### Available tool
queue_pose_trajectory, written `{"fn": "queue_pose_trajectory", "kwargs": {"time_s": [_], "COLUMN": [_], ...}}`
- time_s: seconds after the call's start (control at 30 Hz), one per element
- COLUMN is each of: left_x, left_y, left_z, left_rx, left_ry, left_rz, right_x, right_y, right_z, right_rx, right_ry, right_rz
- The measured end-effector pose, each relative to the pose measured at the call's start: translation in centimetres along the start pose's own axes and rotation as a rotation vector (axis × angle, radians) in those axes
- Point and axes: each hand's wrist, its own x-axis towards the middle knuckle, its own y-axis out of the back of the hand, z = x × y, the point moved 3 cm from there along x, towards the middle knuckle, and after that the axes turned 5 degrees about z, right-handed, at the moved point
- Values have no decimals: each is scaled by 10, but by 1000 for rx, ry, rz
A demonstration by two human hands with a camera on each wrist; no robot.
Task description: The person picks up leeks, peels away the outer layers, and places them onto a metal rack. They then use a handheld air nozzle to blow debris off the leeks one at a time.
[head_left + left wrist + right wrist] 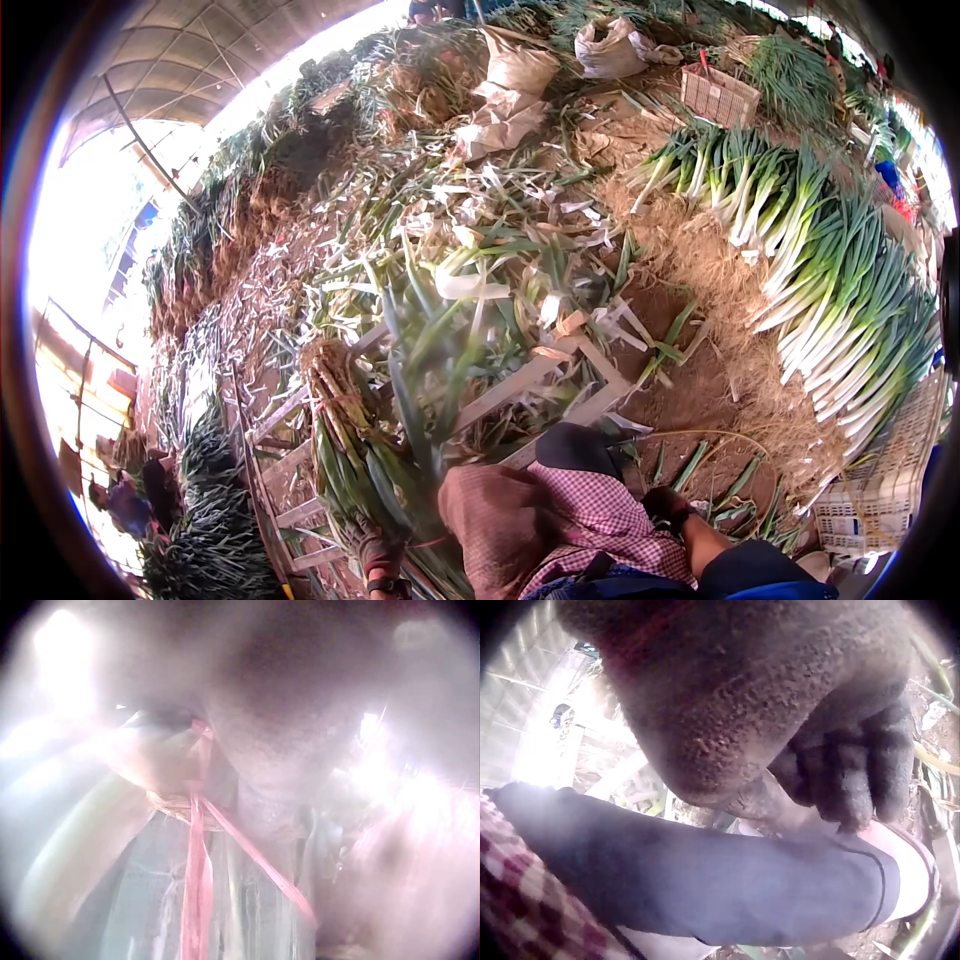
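A bundle of leeks [345, 440] lies roots-up in the head view, beside the knee, with its leaves toward me. My gloved left hand [378, 550] grips its leafy end. In the blurred left wrist view, pink string [196, 877] runs over the leeks [150, 900], and a digit of the hand [262, 776] bends down right by the tie. My right hand [667, 507], in a soil-caked glove, hangs beside the checked cloth. Its fingers [851, 780] are loosely curled in the right wrist view, over a dark-clad leg [705, 870]; nothing shows in them, and the palm is hidden.
Leek trimmings [500, 230] cover the ground ahead, around a wooden frame [520, 385]. Rows of leeks [800, 260] lie at right, beside a plastic crate [870, 505]. Farther back are sacks [520, 65] and another crate [718, 97]. Dark green leaves [210, 520] pile at left.
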Motion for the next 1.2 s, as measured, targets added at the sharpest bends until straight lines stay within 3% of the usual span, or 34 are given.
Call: {"fn": "queue_pose_trajectory", "kwargs": {"time_s": [0.13,0.23,0.37,0.4,0.5,0.83,1.0,1.07,1.1,1.13,1.17,1.2], "left_x": [7,8,-1,-1,0,5,2,5,25,24,19,5], "left_y": [-10,-11,2,1,-2,-8,-8,-7,-29,-29,-27,-6], "left_z": [-7,-5,10,9,7,2,5,7,-10,-10,-17,9], "left_rx": [27,71,52,38,15,19,24,94,177,270,162,61], "left_ry": [-22,19,53,44,33,34,10,-2,-68,-143,-72,6], "left_rz": [36,9,3,15,24,16,36,57,74,76,34,-10], "right_x": [-3,-3,-18,-21,-26,-30,-23,-10,0,-12,-9,-21], "right_y": [47,63,80,80,79,37,47,12,-15,-16,-29,-22], "right_z": [-2,4,4,5,1,-10,-14,-6,1,5,8,9], "right_rx": [49,-1,162,273,250,380,95,82,115,406,373,992], "right_ry": [-18,-35,-111,-167,-210,-136,-49,33,44,32,-45,-318], "right_rz": [-48,36,127,123,65,88,76,164,184,450,338,288]}}
